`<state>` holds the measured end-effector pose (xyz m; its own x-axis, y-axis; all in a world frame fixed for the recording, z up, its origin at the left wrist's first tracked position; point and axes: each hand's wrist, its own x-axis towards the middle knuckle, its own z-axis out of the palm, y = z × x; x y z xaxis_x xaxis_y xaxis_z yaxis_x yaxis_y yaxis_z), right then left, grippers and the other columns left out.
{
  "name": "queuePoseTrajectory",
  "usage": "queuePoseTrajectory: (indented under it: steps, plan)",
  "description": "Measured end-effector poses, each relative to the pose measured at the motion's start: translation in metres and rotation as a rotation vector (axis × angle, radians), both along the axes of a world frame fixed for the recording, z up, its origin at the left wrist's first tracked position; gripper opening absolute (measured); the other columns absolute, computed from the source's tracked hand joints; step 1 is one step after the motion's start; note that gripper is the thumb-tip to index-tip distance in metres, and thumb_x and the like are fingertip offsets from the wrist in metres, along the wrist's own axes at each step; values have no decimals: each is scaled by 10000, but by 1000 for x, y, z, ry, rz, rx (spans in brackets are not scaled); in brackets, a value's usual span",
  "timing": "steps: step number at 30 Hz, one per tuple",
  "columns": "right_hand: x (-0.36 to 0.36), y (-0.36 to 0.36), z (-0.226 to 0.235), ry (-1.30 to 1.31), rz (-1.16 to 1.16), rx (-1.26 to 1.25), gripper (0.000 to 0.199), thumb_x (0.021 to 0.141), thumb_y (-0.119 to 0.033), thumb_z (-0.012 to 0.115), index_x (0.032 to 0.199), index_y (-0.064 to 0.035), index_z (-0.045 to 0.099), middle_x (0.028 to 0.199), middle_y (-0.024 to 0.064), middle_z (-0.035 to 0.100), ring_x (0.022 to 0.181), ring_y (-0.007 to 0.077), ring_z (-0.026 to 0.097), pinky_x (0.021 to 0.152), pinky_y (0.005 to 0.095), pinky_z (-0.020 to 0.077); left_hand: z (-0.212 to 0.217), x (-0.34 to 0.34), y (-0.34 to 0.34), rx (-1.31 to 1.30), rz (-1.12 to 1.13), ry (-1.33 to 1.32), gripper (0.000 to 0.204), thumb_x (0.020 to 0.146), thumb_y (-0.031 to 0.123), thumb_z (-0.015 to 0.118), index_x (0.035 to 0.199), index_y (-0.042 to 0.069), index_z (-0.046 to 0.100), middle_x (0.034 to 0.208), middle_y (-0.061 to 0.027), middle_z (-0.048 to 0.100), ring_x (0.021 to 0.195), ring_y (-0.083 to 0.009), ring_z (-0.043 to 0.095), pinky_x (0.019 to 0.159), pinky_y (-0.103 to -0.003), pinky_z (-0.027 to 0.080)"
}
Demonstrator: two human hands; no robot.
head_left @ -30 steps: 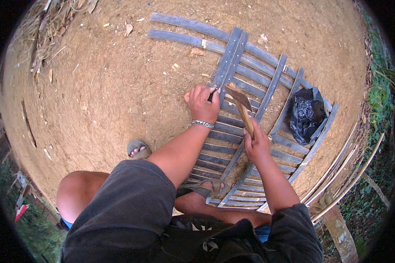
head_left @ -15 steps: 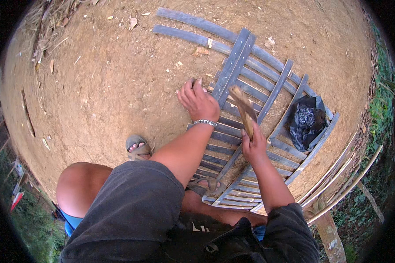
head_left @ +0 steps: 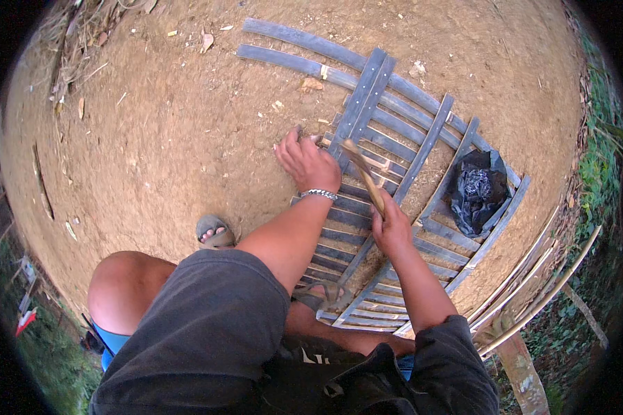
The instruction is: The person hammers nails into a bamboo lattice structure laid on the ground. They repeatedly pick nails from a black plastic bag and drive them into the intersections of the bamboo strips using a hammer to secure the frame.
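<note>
A panel of dark grey slats (head_left: 387, 145) lies on the dirt, with thinner strips fastened across it and two long slats reaching out at its far left. In my right hand (head_left: 392, 227) is a wooden stick (head_left: 364, 174), thicker toward its far end. That far end is over the lower end of the paired, nail-dotted cross strips (head_left: 364, 93). My left hand (head_left: 307, 163) lies at the left ends of the slats beside these strips, its fingers bent and closed. Whatever those fingers hold is hidden from view.
A black plastic bag (head_left: 479, 190) with small shiny pieces, apparently nails, rests on the panel's right side. My sandalled foot (head_left: 318, 294) is on the panel's near part; the other foot (head_left: 215, 232) is on the ground to the left. Long pale strips (head_left: 533, 290) lie at the right.
The stick has come down and left toward the cross strips, and my right hand moved slightly left with it. My left hand stays at the slat ends. The whole view has shifted slightly.
</note>
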<state>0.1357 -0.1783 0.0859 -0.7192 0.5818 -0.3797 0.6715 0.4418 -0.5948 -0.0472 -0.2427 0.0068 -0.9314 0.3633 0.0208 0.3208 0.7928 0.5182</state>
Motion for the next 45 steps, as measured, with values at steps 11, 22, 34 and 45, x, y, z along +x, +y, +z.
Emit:
queuePoseTrajectory:
  steps: [11,22,34,45]
  plan:
    - [-2,-15,-1,-58,-133,-58,440,926,-21,629,1359,-89,589,1311,199,655,1183,410,645,989,451,539,3,1,-3,-9,-20,5,201,823,60,589,1021,58,619,1405,-219,478,1381,-442,377,1218,-623,194]
    - [-22,-21,-1,121,-69,63,430,950,-91,655,1367,-34,565,1240,224,668,1089,429,674,918,459,558,-3,-2,-6,5,-18,30,290,773,19,604,1060,41,567,1391,-227,471,1393,-424,383,1221,-643,191]
    - [0,-35,8,118,-365,-91,476,987,-180,643,1415,-47,483,1169,275,663,1079,483,656,904,486,532,-1,0,-9,-13,-46,47,312,789,29,620,1093,49,551,1399,-216,471,1383,-418,404,1213,-654,195]
    - [-41,42,53,-217,-276,-406,455,1004,-247,630,1414,-113,486,985,241,696,973,421,702,826,459,540,0,0,-4,-9,-36,15,257,796,45,607,1052,57,595,1414,-211,475,1384,-429,389,1223,-637,183]
